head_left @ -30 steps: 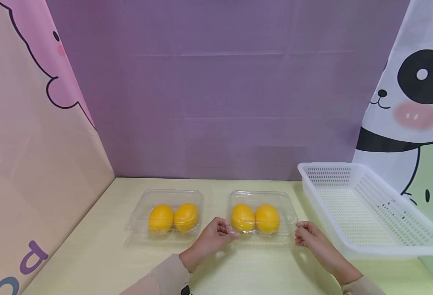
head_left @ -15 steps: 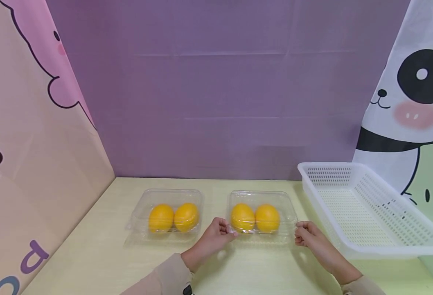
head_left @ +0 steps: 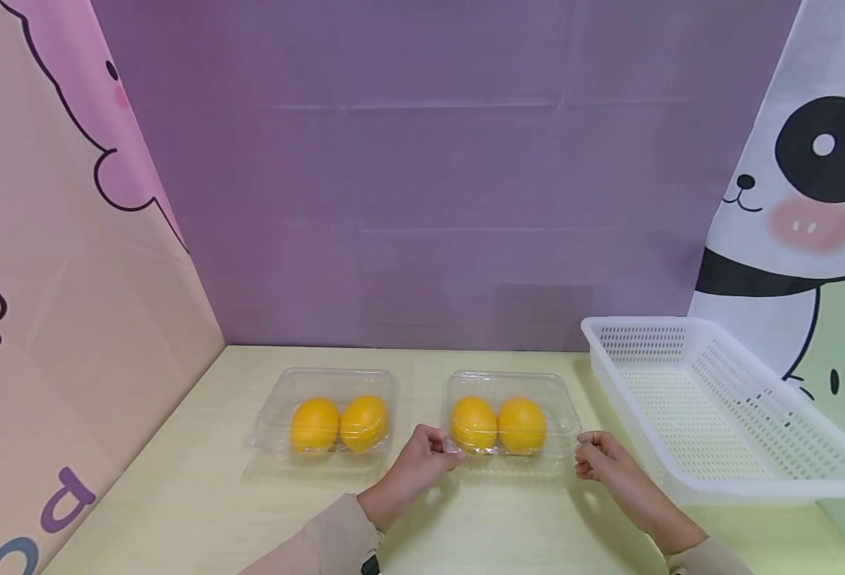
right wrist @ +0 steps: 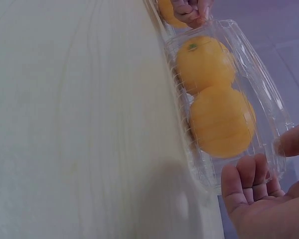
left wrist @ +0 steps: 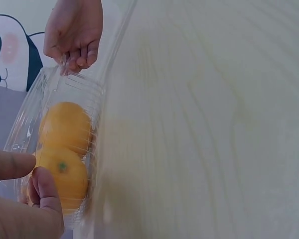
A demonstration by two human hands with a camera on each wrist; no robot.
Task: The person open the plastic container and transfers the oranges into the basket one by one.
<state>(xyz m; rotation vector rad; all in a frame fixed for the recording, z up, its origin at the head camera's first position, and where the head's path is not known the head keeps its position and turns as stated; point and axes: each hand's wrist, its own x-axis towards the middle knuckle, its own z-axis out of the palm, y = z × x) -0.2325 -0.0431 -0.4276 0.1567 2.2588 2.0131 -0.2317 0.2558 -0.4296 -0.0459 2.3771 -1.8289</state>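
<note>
A clear plastic clamshell box (head_left: 559, 411) with two oranges (head_left: 521, 426) inside lies on the table, its lid down over them. My left hand (head_left: 417, 465) pinches its front left corner between thumb and fingers. At the front right corner, my right hand (head_left: 609, 467) pinches the rim; the right wrist view has the thumb (right wrist: 295, 139) on one side and curled fingers on the other. Through the plastic, a green stem mark shows on one orange (left wrist: 65, 174). A second clear clamshell box (head_left: 279, 411), also with two oranges (head_left: 315, 426), stands to the left, untouched.
A white perforated plastic basket (head_left: 710, 485) sits on the right side of the pale wooden table (head_left: 178, 495), close to my right hand. A purple backdrop (head_left: 422, 200) rises behind, with printed cartoon panels at both sides.
My left forearm has shifted very slightly to the right. Both hands keep their hold on the box corners, and the boxes and oranges stay in place.
</note>
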